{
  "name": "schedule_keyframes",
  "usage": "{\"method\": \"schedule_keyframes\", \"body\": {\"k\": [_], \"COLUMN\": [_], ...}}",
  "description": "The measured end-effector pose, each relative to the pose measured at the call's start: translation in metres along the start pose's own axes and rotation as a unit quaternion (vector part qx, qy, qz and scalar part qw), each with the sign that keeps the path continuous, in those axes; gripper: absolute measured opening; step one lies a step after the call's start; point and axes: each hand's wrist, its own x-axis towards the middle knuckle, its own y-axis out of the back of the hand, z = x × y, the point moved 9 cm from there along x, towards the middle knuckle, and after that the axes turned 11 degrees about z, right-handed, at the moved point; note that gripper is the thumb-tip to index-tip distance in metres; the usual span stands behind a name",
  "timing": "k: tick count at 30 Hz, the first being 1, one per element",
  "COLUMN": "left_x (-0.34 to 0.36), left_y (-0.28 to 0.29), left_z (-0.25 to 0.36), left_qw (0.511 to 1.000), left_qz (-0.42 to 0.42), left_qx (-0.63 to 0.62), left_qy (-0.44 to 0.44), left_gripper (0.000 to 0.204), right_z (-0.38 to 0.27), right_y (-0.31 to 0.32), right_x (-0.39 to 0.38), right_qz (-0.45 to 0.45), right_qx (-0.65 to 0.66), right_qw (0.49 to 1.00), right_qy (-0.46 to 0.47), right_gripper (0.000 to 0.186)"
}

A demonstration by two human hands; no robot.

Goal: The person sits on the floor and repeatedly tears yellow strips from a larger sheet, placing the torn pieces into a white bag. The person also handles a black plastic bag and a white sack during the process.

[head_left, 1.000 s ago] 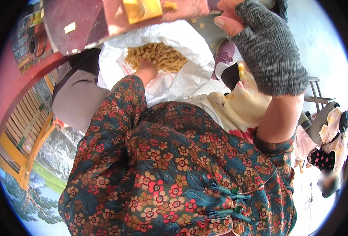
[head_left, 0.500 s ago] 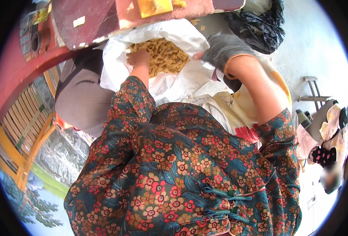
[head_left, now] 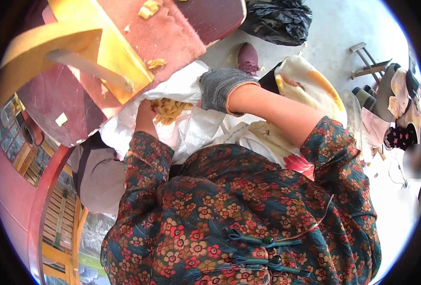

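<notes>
Sack [head_left: 191, 133], one, white; two hands inside.

The right hand [head_left: 220, 88] wears a grey knitted glove, fuzzy and matt; the left hand [head_left: 145, 111] is bare. The white sack [head_left: 191, 133] looks like woven plastic, slightly shiny and crinkled, holding pale yellow shavings [head_left: 170, 109] (dry and rough). The wooden board [head_left: 139, 42] overhead is dull maroon with raw yellow timber. Floral sleeves are soft printed cloth. The black bag [head_left: 277, 19] is glossy plastic.
</notes>
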Motion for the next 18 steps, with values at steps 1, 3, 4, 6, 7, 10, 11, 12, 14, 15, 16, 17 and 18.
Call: {"method": "schedule_keyframes", "body": {"k": [1, 3, 4, 6, 7, 10, 11, 12, 14, 15, 16, 17, 18], "left_x": [-0.007, -0.025, -0.037, -0.083, -0.107, -0.168, -0.175, -0.175, -0.161, -0.144, -0.122, -0.105, -0.095], "left_y": [0.001, -0.009, -0.011, -0.021, -0.026, -0.036, -0.036, -0.039, -0.039, -0.037, -0.032, -0.021, -0.005], "left_z": [0.009, 0.042, 0.06, 0.085, 0.097, 0.121, 0.122, 0.118, 0.102, 0.089, 0.07, 0.052, 0.039], "left_qw": [0.999, 0.987, 0.977, 0.952, 0.936, 0.884, 0.876, 0.88, 0.901, 0.923, 0.947, 0.956, 0.943], "left_qz": [-0.01, -0.04, -0.056, -0.107, -0.134, -0.209, -0.221, -0.216, -0.215, -0.199, -0.172, -0.151, -0.131], "left_qx": [0.004, 0.002, -0.006, -0.046, -0.069, -0.105, -0.103, -0.09, -0.052, -0.007, 0.072, 0.164, 0.28], "left_qy": [-0.044, -0.154, -0.207, -0.283, -0.319, -0.405, -0.416, -0.414, -0.373, -0.329, -0.262, -0.192, -0.119], "left_gripper": [0.064, 0.063, 0.063, 0.062, 0.062, 0.061, 0.06, 0.06, 0.059, 0.059, 0.059, 0.058, 0.058], "right_z": [-0.003, 0.0, 0.0, -0.002, -0.003, -0.003, -0.004, -0.001, -0.001, -0.004, -0.007, -0.008, -0.008], "right_y": [0.0, -0.005, -0.007, -0.007, -0.006, -0.007, -0.007, -0.011, -0.013, -0.013, -0.013, -0.013, -0.013], "right_x": [0.001, 0.008, 0.012, 0.021, 0.022, 0.025, 0.025, 0.03, 0.028, 0.026, 0.024, 0.023, 0.023], "right_qz": [0.007, 0.028, 0.039, 0.061, 0.069, 0.097, 0.093, 0.073, 0.055, 0.057, 0.059, 0.051, 0.045], "right_qx": [-0.005, -0.004, 0.011, -0.016, -0.023, -0.033, -0.03, -0.032, -0.045, -0.049, -0.058, -0.057, -0.059], "right_qw": [1.0, 0.999, 0.999, 0.996, 0.994, 0.991, 0.991, 0.993, 0.995, 0.994, 0.994, 0.994, 0.994], "right_qy": [0.01, 0.022, 0.031, 0.067, 0.083, 0.088, 0.089, 0.091, 0.074, 0.075, 0.078, 0.077, 0.077], "right_gripper": [0.043, 0.044, 0.045, 0.045, 0.044, 0.045, 0.046, 0.047, 0.048, 0.048, 0.049, 0.049, 0.049]}}
